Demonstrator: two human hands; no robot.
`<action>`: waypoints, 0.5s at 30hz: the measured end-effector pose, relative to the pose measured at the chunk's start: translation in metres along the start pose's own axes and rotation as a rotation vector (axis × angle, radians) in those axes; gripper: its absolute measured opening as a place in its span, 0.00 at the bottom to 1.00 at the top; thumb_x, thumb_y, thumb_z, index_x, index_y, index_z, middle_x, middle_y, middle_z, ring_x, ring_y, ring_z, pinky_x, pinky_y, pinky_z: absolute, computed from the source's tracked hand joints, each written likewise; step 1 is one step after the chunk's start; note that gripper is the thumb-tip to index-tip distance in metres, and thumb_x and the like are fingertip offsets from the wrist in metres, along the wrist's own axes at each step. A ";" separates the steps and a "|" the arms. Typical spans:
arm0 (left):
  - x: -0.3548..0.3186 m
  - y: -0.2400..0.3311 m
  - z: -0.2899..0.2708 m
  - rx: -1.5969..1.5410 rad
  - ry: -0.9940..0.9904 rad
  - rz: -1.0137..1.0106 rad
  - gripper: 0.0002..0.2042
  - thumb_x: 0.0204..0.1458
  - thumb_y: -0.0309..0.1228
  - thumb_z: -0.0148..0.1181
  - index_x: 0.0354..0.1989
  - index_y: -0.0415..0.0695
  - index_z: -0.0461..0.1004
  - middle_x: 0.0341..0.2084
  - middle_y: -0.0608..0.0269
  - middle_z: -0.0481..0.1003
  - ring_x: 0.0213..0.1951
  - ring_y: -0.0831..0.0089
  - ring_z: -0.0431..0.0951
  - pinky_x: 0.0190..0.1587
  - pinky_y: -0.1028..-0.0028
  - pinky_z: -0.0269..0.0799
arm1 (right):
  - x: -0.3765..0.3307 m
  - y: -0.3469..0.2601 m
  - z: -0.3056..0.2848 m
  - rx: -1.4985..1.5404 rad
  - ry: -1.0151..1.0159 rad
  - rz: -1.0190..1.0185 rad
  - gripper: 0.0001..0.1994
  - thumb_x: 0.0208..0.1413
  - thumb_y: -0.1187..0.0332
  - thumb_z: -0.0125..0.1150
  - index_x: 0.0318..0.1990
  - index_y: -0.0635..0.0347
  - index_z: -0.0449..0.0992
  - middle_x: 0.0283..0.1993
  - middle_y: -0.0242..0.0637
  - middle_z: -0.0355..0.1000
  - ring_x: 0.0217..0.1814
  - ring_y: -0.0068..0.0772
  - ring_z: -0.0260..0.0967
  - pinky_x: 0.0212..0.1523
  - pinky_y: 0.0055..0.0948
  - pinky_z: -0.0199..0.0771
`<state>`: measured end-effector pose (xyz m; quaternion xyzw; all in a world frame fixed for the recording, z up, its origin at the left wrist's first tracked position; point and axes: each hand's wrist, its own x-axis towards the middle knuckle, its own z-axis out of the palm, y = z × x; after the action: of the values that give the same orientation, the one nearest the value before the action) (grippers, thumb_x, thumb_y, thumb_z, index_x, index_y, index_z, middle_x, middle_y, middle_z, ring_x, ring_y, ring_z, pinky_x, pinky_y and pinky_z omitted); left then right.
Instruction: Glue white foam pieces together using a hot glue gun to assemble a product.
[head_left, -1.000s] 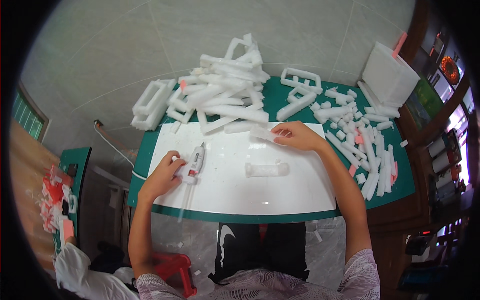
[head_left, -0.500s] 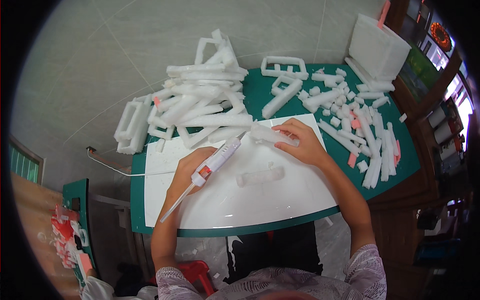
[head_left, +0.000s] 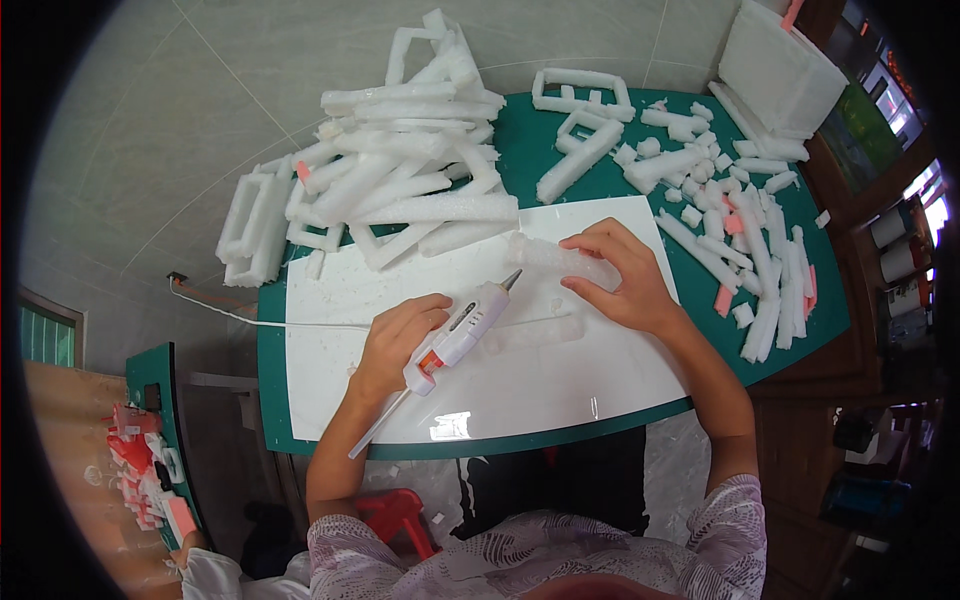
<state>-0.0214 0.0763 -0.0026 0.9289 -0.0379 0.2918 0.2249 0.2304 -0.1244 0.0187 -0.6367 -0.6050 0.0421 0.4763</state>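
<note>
A white hot glue gun is in my left hand, fingers closed around its handle, which is mostly hidden. Its grey nozzle points up and right, and a clear glue stick sticks out of the back. My right hand pinches a short white foam bar by its right end, between thumb and fingers. The nozzle is just below the bar's left end; whether they touch I cannot tell. Nearer me, a second short foam bar lies on the glossy white board.
White foam strips and frames are piled at the back left. Loose foam pieces cover the right of the green table. A white foam block stands far right. The white cord runs left to the wall.
The glue gun's nozzle has turned from behind the bar's left end to just below it. My view has shifted a little. The foam bar stays in my right hand.
</note>
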 end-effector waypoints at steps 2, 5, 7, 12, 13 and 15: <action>-0.001 0.001 0.000 0.009 0.005 0.013 0.14 0.39 0.26 0.64 0.36 0.34 0.73 0.40 0.46 0.77 0.39 0.54 0.80 0.41 0.67 0.77 | -0.002 0.001 0.000 -0.032 -0.002 -0.008 0.17 0.47 0.73 0.70 0.46 0.59 0.76 0.40 0.39 0.68 0.40 0.36 0.69 0.40 0.28 0.71; -0.003 0.001 0.000 -0.016 0.025 -0.015 0.14 0.39 0.26 0.64 0.35 0.34 0.73 0.39 0.45 0.77 0.39 0.54 0.80 0.40 0.67 0.76 | -0.002 0.001 0.002 -0.084 0.000 -0.046 0.17 0.47 0.73 0.69 0.46 0.58 0.76 0.39 0.40 0.67 0.40 0.40 0.69 0.40 0.30 0.71; -0.006 0.000 0.001 -0.034 0.044 -0.028 0.13 0.39 0.25 0.64 0.34 0.34 0.72 0.39 0.45 0.77 0.38 0.54 0.80 0.39 0.68 0.76 | -0.003 0.000 0.004 -0.104 0.002 -0.072 0.17 0.46 0.74 0.69 0.46 0.59 0.76 0.39 0.40 0.67 0.40 0.40 0.68 0.39 0.31 0.71; -0.002 0.005 0.000 -0.036 0.025 -0.101 0.13 0.39 0.24 0.64 0.34 0.34 0.72 0.37 0.46 0.77 0.37 0.54 0.79 0.38 0.67 0.76 | -0.006 0.001 0.002 -0.162 0.021 -0.158 0.20 0.41 0.78 0.71 0.45 0.60 0.77 0.37 0.38 0.68 0.37 0.34 0.68 0.36 0.27 0.70; -0.002 0.006 0.000 -0.042 0.035 -0.100 0.12 0.39 0.23 0.64 0.34 0.34 0.72 0.36 0.46 0.77 0.36 0.54 0.79 0.37 0.67 0.76 | -0.005 0.001 0.003 -0.159 0.020 -0.160 0.20 0.41 0.78 0.71 0.45 0.60 0.77 0.37 0.38 0.68 0.37 0.34 0.68 0.36 0.27 0.70; -0.003 0.006 -0.001 -0.017 0.037 -0.112 0.13 0.38 0.23 0.64 0.34 0.34 0.72 0.35 0.46 0.76 0.36 0.55 0.79 0.37 0.68 0.76 | -0.005 0.001 0.004 -0.156 0.022 -0.161 0.20 0.41 0.79 0.71 0.45 0.60 0.77 0.37 0.39 0.68 0.37 0.34 0.68 0.36 0.27 0.70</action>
<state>-0.0258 0.0710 -0.0016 0.9220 0.0160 0.2955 0.2496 0.2277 -0.1263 0.0129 -0.6215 -0.6503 -0.0507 0.4339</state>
